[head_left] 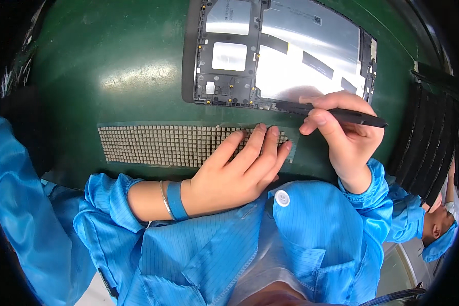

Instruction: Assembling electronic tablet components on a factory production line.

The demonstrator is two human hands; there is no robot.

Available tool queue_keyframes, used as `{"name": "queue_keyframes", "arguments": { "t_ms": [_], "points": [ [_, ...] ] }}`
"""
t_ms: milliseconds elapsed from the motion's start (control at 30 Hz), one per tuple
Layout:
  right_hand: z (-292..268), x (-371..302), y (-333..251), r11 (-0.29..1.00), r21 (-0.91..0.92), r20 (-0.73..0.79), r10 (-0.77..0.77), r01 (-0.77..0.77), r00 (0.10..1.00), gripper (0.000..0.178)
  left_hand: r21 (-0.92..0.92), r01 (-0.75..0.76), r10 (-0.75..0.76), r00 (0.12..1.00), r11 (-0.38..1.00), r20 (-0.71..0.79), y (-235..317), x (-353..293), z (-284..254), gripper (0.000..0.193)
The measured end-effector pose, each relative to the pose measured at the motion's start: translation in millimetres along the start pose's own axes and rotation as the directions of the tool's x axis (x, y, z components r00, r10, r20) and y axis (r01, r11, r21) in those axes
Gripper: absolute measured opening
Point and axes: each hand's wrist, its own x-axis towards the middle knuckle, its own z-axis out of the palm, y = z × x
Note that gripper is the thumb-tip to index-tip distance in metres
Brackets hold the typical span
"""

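Note:
With its fingers stretched out, my left hand (242, 171) lies on the right part of a sheet of small grey square pads (158, 145), set in rows on a pale backing. My right hand (349, 127) is closed in a pinch around black tweezers (359, 118). Their tips reach left to the near edge of a tablet-like device frame (229, 94), black with a large silvery metal plate (311, 56). Whether the tips hold anything is too small to tell. Part of the pad sheet is hidden under my left fingers.
Everything rests on a green work mat (132, 61). At the right stands a stack of black ribbed trays or strips (426, 137). Another person in a blue cap (441, 242) is at the far right; a blue sleeve (20, 188) shows at the left.

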Motion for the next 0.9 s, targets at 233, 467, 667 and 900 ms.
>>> {"name": "queue_keyframes", "arguments": {
  "t_ms": [233,467,667,900],
  "points": [
    [-4,-1,-1,0.985,-0.166,0.018,-0.042,0.044,0.999,0.016,-0.012,-0.010,0.010,1.000,1.000,-0.001,1,3,-2,0.041],
    [-19,-25,0,0.911,-0.341,0.077,-0.218,0.231,0.973,0.025,-0.036,0.005,-0.005,1.000,0.999,0.008,1,4,-2,0.042],
    [-22,-53,17,0.977,-0.208,-0.045,0.036,-0.045,0.998,0.020,-0.003,-0.013,0.013,1.000,1.000,0.012,3,7,-2,0.043],
    [-21,-48,17,0.973,-0.214,-0.026,0.082,-0.085,0.996,0.018,0.035,-0.016,0.016,1.000,0.999,0.019,5,9,-2,0.042]
  ]
}}
